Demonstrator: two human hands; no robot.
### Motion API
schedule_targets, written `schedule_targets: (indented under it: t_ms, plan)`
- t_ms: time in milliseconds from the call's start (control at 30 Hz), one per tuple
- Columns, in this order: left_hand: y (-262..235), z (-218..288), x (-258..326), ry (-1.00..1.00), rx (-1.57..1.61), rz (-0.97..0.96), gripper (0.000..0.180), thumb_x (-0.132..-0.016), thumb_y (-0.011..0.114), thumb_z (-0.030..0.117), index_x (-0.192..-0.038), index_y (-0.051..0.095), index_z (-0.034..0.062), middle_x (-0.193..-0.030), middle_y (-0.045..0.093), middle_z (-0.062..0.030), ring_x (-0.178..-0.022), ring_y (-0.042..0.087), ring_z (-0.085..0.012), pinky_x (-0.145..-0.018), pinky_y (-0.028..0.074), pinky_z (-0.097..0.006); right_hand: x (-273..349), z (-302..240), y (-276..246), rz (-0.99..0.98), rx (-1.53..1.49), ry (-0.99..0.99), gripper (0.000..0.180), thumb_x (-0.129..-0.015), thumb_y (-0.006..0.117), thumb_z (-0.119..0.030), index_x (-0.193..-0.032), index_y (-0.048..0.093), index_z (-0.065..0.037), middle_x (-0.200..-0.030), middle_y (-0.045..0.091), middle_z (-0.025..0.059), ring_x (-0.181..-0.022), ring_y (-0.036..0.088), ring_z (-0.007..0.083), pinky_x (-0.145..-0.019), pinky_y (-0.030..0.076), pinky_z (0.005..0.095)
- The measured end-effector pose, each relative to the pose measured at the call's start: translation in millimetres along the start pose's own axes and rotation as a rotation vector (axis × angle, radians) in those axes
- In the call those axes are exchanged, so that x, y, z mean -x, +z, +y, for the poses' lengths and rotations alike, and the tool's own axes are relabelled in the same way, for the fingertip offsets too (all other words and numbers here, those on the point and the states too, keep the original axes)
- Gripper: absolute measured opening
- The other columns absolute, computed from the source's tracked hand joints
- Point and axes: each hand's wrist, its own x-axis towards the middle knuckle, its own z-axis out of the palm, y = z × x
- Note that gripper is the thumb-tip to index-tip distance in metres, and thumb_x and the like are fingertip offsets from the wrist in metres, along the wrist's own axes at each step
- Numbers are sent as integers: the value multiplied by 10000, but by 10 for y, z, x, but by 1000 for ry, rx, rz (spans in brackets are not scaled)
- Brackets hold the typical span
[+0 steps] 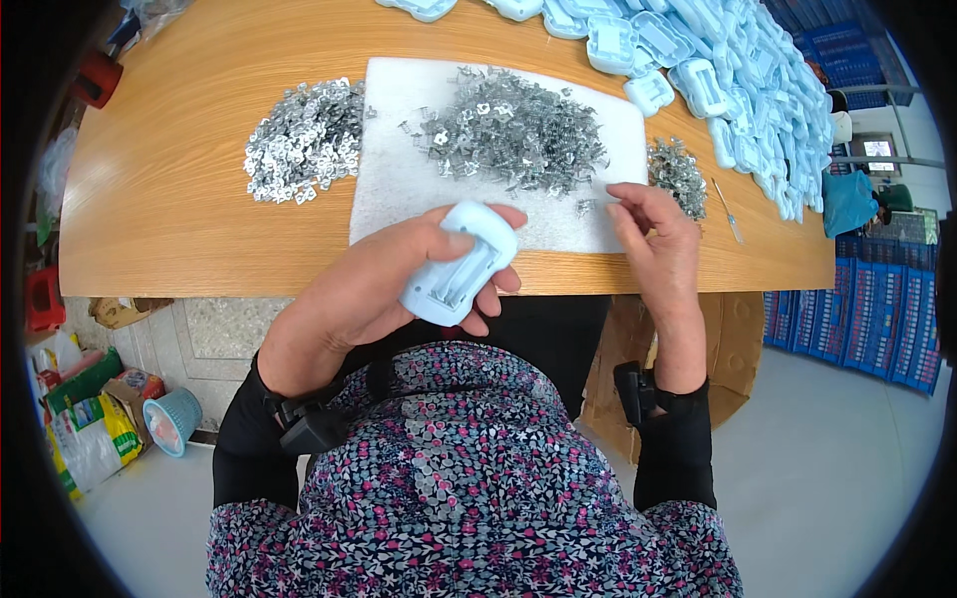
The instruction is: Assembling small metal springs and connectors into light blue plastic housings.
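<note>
My left hand (369, 279) holds a light blue plastic battery housing (435, 295), tilted, with its hollow compartment facing up. The thumb presses on its upper part and the fingers wrap beneath. Metal contacts seem to show at the compartment's lower end. Over the right edge of the white foam sheet (399, 214) is my right hand (660, 244), thumb and forefinger slightly apart, nothing visible between them. A few small metal clips (586, 207) lie just left of its fingertips. A large heap of thin metal spring contacts (518, 130) covers the sheet's upper middle.
Flat silvery metal plates (304, 145) are heaped left of the sheet. Behind my right hand sits a smaller pile of metal parts (678, 174), beside a thin blue-handled tool (731, 214). Many light blue housings (758, 110) are stacked at the far right. A cardboard box (733, 349) stands below the table edge.
</note>
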Motion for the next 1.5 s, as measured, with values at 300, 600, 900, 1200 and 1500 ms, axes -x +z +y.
schedule_targets:
  t_ms: [300, 600, 900, 1200, 1500]
  plan:
    - [283, 67, -251, 108, 68, 149, 565, -947, 522, 165, -1481, 380, 45, -1031, 652, -118, -905, 680, -198, -798, 608, -398, -36, -65, -65, -61, -206, -18, 55, -892, 679, -30, -938, 681, 1, -862, 655, -8, -740, 537, 55, -690, 456, 227]
    - [288, -100, -411, 113, 157, 129, 601, -902, 581, 54, -1472, 394, 62, -1137, 598, -98, -912, 673, -196, -872, 606, -432, 3, -546, 7, -304, -550, 80, 104, -894, 641, -81, -953, 683, -6, -893, 699, 37, -847, 621, 106, -794, 499, 288]
    - [274, -122, -325, 192, 150, 117, 567, -924, 635, 89, -1431, 391, 17, -1057, 599, -98, -880, 670, -168, -794, 621, -354, -34, -659, 61, -401, -674, 153, 135, -933, 600, -87, -998, 656, 17, -991, 699, 34, -884, 603, 106, -840, 487, 272]
    - [226, -135, -329, 162, 359, 14, 464, -1053, 438, 342, -1398, 443, 30, -970, 643, -120, -846, 690, -223, -766, 627, -419, 18, -619, 214, -254, -734, 151, 118, -958, 588, -83, -1007, 647, 7, -1093, 696, 88, -879, 599, 76, -813, 490, 249]
    - [287, -158, -350, 47, 269, 139, 538, -1081, 230, 431, -1323, 437, -3, -1176, 607, -174, -937, 684, -293, -847, 603, -549, -42, -728, 350, -139, -580, 89, 88, -948, 648, -89, -951, 638, -2, -822, 637, 26, -577, 561, 50, -519, 432, 223]
